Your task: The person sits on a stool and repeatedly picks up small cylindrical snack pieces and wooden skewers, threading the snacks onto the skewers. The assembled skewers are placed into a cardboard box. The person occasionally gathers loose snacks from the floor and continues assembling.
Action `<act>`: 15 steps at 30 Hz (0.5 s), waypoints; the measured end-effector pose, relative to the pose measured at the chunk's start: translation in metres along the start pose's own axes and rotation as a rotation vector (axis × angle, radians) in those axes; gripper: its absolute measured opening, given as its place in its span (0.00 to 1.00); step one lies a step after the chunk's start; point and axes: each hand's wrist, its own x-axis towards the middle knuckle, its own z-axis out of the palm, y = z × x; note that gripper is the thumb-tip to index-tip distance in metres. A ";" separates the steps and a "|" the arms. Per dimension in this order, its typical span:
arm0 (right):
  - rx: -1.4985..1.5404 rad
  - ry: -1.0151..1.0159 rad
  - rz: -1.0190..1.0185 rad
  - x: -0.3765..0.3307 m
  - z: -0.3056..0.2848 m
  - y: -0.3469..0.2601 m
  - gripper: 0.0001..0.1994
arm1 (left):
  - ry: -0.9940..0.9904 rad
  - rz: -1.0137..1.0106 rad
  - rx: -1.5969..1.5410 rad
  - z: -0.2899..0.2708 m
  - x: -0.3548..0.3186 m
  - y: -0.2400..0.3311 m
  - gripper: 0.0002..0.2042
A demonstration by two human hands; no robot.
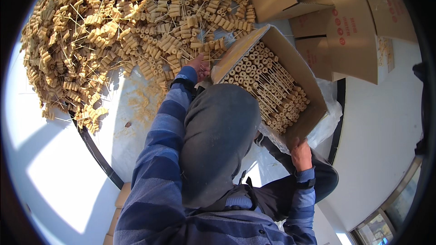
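My left hand (200, 65) reaches forward to the edge of a big heap of tan skewers (113, 27) threaded with small cylindrical pieces, its fingers closed around a few thin sticks. My right hand (300, 154) grips the near bottom corner of an open cardboard box (299, 70) tilted on its side. Inside that box lie packed rows of skewers (268, 88), ring ends facing me. A grey cloth-covered shape (218, 140) hides the space between my arms.
Several flattened and folded cardboard boxes (349, 31) lie at the upper right. A clear plastic liner (329, 120) sticks out under the open box. Crumbs (141, 102) are scattered on the white surface, and a dark seam (95, 152) crosses it.
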 end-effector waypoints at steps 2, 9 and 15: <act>-0.009 -0.009 0.017 -0.001 -0.002 -0.002 0.21 | -0.024 0.002 -0.035 0.004 0.010 -0.005 0.21; 0.022 -0.032 0.061 0.002 0.000 -0.003 0.22 | -0.068 0.064 -0.023 -0.024 -0.007 -0.022 0.18; -0.003 -0.049 0.038 -0.002 -0.010 -0.003 0.23 | -0.194 0.266 0.038 -0.055 -0.104 -0.028 0.15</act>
